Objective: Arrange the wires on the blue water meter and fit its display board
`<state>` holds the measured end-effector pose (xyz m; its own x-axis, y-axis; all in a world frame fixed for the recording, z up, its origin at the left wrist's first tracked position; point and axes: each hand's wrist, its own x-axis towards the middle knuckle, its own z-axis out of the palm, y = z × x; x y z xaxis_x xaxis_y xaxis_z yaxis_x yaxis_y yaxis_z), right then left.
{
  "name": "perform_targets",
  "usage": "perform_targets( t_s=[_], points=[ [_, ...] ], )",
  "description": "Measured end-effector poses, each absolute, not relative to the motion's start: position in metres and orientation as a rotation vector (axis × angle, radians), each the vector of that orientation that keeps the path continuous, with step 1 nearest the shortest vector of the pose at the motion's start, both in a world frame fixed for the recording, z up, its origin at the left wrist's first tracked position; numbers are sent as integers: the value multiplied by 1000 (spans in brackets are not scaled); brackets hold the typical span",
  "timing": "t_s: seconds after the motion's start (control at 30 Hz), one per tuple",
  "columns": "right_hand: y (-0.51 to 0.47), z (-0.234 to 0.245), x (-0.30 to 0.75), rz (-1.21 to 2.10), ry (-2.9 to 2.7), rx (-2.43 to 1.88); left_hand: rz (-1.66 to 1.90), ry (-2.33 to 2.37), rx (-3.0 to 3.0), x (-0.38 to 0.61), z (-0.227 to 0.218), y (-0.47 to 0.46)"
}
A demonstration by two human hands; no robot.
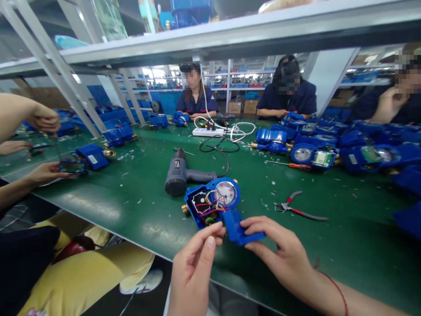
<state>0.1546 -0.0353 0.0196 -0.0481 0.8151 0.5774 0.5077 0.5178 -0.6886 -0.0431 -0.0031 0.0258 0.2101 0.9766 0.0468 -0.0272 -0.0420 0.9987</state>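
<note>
An opened blue water meter point(213, 202) lies on the green table point(345, 237) just in front of me, its round dial up and coloured wires showing inside. A small blue plastic cover point(239, 228) sits at its near edge. My left hand point(194, 267) pinches the cover's left side with thumb and fingers. My right hand point(283, 254) grips the cover's right end, fingers curled around it.
A grey electric screwdriver point(179, 173) lies just behind the meter. Red-handled pliers point(297, 210) lie to the right, with many blue meters point(312, 153) stacked beyond them. A white power strip point(208, 131) with cables sits mid-table. Other people work opposite and at my left.
</note>
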Motion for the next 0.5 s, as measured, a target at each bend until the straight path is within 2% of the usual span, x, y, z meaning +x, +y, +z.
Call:
perform_targets(
  t_s=[0.1, 0.17, 0.23, 0.5],
  points=[
    [-27, 17, 157, 1143, -1055, -1001, 1195, 1119, 1405, -49, 21, -6],
    [-21, 13, 157, 1437, -678, -814, 1206, 1152, 1424, -50, 18, -9],
    [-16, 8, 157, 1538, -503, -722, 1188, 1174, 1387, -48, 16, -11],
    [-12, -1, 157, 1617, -398, -639, 907, 1070, 1276, -36, -10, -6]
  ],
)
